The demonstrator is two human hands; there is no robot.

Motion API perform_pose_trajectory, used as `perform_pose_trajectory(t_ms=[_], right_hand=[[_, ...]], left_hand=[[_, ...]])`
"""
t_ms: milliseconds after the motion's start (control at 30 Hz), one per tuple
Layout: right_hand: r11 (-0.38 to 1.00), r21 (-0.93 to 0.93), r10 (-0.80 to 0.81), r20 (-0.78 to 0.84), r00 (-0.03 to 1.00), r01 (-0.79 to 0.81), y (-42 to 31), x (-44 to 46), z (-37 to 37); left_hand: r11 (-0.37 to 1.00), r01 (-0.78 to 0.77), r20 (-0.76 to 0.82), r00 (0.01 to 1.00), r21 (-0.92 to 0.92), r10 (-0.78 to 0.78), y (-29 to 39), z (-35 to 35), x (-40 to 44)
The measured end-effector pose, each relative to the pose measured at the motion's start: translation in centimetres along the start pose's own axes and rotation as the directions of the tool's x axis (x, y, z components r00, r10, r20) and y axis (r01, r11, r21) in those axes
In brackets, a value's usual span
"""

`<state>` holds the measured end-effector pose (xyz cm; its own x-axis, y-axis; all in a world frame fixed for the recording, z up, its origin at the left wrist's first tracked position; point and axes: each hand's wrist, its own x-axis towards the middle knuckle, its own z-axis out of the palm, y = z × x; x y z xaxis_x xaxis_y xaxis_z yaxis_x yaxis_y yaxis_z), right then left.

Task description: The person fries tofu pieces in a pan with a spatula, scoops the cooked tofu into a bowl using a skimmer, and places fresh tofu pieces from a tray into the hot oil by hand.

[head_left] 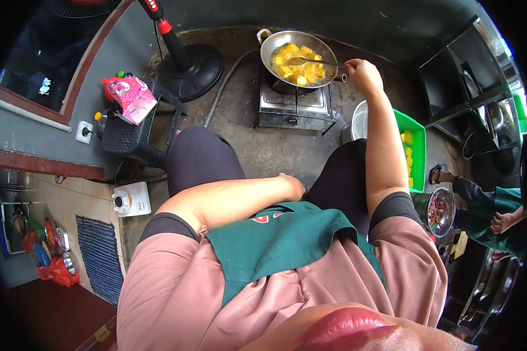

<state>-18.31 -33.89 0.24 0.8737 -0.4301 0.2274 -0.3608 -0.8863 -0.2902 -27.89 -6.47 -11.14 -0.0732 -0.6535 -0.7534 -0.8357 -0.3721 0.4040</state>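
Gripping a spatula, the right hand holds it among yellow pieces in the wok; whether the left hand is closed, I cannot tell.

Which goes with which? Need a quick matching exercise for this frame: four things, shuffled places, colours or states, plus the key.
Things:
1. wok
2. right hand
3. plastic tub
4. pink bag

Place, colour or state:
A. green
B. on the dark stool
C. gripping a utensil by its handle
D. on the stove, with yellow pieces in it

Pairs: 1-D, 2-C, 3-A, 4-B
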Motion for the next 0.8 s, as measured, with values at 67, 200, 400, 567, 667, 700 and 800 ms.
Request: perform_pose_trajectory(t_ms=[67, 200, 400, 567, 667, 700, 800], right_hand=[[1.000, 0.000, 0.019, -0.049, 0.999, -0.019, 0.4, -0.3, -1.2], [0.996, -0.085, 0.017, -0.057, 0.998, -0.022, 0.7, -1.3, -3.6], [0.992, -0.122, 0.040, 0.055, 0.998, -0.033, -0.4, -2.8, -5.4], [0.988, -0.155, 0.012, 0.113, 0.994, 0.006, -0.7, -2.8, -3.6], [0.981, -0.193, 0.009, 0.128, 0.992, 0.016, -0.7, -2.2, -1.5], [0.981, -0.195, 0.007, 0.125, 0.992, 0.018, -0.6, -2.0, -1.0], [0.983, -0.183, -0.003, 0.104, 0.995, 0.022, -1.0, -1.8, 0.5]], left_hand=[[1.000, 0.001, 0.001, 1.000, -0.002, -0.001, 0.1, 0.1, 0.0], [1.000, 0.008, 0.012, 1.000, -0.003, -0.008, 0.4, 0.0, -0.1], [1.000, 0.015, 0.016, 1.000, -0.001, -0.015, 0.7, -0.1, 0.2], [1.000, 0.023, 0.030, 0.999, 0.007, -0.024, 0.9, -0.1, 0.8], [1.000, 0.019, 0.038, 0.999, 0.016, -0.020, 0.9, -0.1, 0.9], [1.000, 0.019, 0.035, 0.999, 0.011, -0.019, 0.9, -0.1, 0.9], [1.000, 0.018, 0.029, 0.999, 0.005, -0.018, 0.8, -0.1, 1.0]])
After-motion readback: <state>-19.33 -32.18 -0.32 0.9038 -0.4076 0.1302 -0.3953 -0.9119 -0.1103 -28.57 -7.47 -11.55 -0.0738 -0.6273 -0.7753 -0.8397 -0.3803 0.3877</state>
